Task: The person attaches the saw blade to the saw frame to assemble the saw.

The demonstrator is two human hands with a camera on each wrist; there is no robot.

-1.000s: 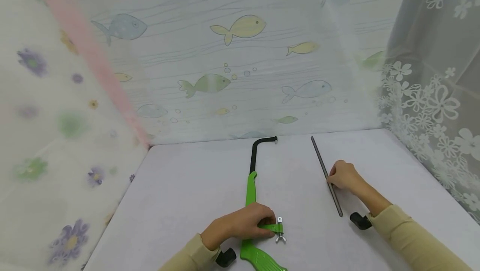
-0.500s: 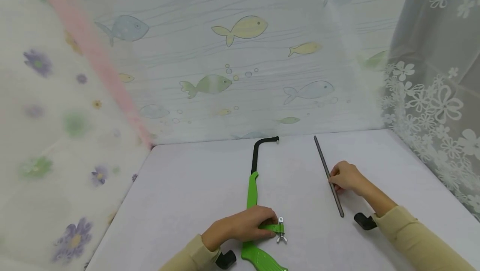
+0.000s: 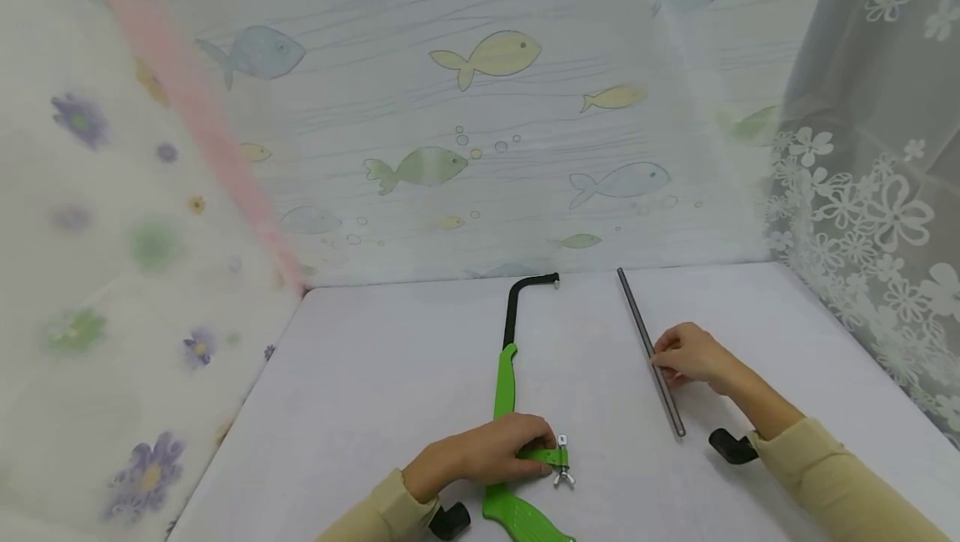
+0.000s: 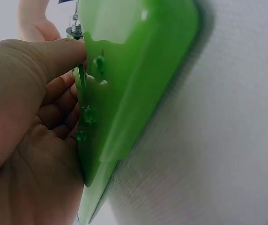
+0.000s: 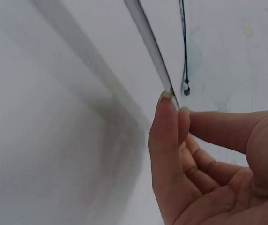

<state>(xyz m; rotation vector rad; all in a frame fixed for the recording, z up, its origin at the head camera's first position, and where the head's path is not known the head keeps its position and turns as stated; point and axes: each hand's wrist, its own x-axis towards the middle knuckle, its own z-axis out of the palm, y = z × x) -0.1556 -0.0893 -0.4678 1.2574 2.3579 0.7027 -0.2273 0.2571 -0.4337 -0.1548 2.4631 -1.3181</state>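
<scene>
A hacksaw frame (image 3: pixel 506 383) with a green grip and a black bent far arm lies on the white table. My left hand (image 3: pixel 487 450) holds its green part by the short near arm, where a wing nut (image 3: pixel 564 479) and metal pin stick out. In the left wrist view, thumb and fingers close on the green frame's edge (image 4: pixel 138 93). To the right, my right hand (image 3: pixel 690 354) pinches a thin grey hacksaw blade (image 3: pixel 637 317) near its middle. The right wrist view has thumb and fingertips on the blade (image 5: pixel 150 40), its shadow falling on the white surface.
The white table (image 3: pixel 375 367) ends at a fish-print curtain (image 3: pixel 480 192) behind. A flower-print sheet (image 3: pixel 150 317) hangs on the left, a lace curtain (image 3: pixel 862 208) on the right. Black wrist devices (image 3: pixel 731 446) show below both hands.
The blade's far end has swung a little to the left, and the blade has turned slightly in my right hand. My left hand and the hacksaw frame stay almost where they were.
</scene>
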